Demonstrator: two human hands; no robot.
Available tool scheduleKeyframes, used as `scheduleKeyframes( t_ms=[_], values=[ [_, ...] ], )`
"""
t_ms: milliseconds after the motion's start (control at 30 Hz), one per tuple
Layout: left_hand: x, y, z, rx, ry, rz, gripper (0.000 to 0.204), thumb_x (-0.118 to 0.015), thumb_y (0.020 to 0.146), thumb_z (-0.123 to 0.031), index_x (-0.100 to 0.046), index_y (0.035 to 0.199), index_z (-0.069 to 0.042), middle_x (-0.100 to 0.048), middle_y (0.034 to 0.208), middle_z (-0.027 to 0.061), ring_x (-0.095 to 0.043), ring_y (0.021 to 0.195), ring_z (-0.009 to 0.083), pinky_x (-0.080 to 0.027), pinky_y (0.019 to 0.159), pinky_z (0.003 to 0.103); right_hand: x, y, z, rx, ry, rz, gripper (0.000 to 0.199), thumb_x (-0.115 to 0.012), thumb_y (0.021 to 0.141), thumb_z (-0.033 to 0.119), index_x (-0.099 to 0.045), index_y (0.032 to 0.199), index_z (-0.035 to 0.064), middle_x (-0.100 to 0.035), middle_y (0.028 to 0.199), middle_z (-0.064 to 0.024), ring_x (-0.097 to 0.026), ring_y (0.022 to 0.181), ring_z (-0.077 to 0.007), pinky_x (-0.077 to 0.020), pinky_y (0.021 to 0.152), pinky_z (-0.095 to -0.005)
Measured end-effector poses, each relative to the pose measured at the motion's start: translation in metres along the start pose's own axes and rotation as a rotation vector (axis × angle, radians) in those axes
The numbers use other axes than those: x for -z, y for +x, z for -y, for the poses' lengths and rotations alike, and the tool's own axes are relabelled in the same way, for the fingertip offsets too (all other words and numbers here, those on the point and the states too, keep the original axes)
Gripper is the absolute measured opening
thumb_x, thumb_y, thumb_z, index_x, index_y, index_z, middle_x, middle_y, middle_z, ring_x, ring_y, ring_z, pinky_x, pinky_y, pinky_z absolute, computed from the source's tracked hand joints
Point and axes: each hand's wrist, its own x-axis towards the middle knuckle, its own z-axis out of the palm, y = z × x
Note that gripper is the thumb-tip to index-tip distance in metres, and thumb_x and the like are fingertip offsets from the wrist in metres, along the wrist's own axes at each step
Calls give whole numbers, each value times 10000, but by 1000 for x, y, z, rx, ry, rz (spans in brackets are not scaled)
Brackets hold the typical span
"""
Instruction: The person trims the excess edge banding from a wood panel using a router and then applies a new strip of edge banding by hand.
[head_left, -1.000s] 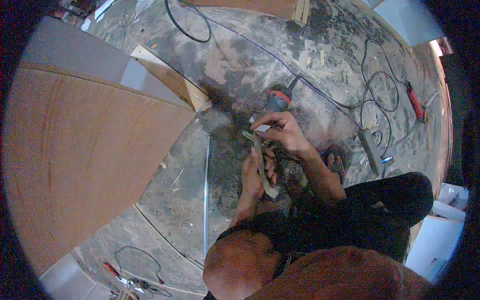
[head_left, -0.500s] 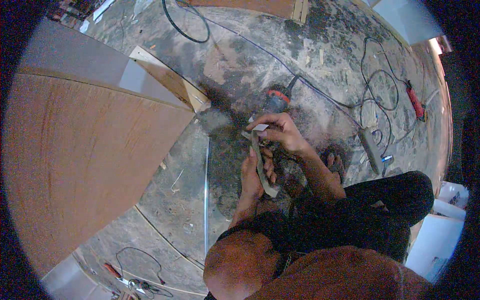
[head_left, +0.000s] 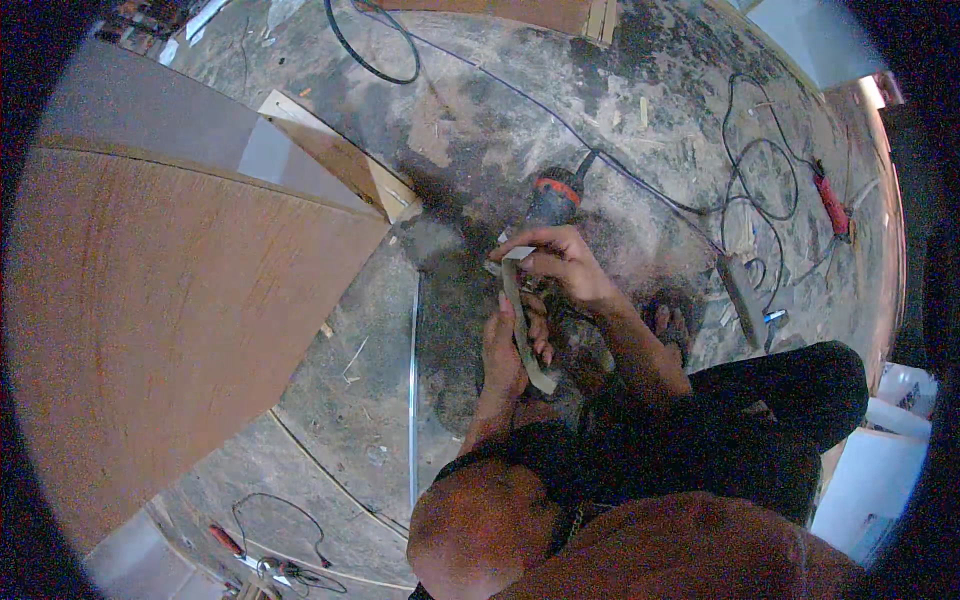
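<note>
My left hand (head_left: 503,350) is wrapped round a long, narrow grey-beige strip (head_left: 519,318), thumb along one side and fingertips showing on the other. The strip runs lengthwise away from me, and its lower end sticks out past the fingers. At the far end my right hand (head_left: 562,262) is closed, thumb and fingers pinching the strip beside a small white flat face (head_left: 520,254). Just beyond the right hand, a corded power tool (head_left: 553,203) with a dark body and an orange-red band lies on the floor, its front end hidden behind the hands.
A large wooden panel (head_left: 180,320) fills the left, with a wooden brace (head_left: 335,160) at its far corner. A thin metal strip (head_left: 412,390) lies left of me. To the right are a red corded tool (head_left: 832,208), looping cable and a grey bar (head_left: 740,300).
Both hands keep their hold on the strip and stay in nearly the same place. Only a very slight shift of the right fingers at the far end shows.
</note>
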Motion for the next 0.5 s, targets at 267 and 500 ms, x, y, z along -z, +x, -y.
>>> scheduleKeyframes(
  t_ms=[267,500],
  values=[
    [0,2,0,-9,19,24,432,-413,965,-463,-509,990,-43,-420,628,10,-432,504,129,-421,426,290,-3,0,6,47,-5,-28,229,-578,844,115,-664,1030,13,-656,957,-61,-597,894,-145,-452,818,-275],
    [0,2,1,2,18,3,441,-426,954,-479,-505,995,-47,-424,639,11,-443,523,130,-424,425,292,-2,0,3,-6,40,-23,236,-573,845,118,-656,1032,2,-643,996,-70,-592,909,-149,-451,820,-281]
  ],
)
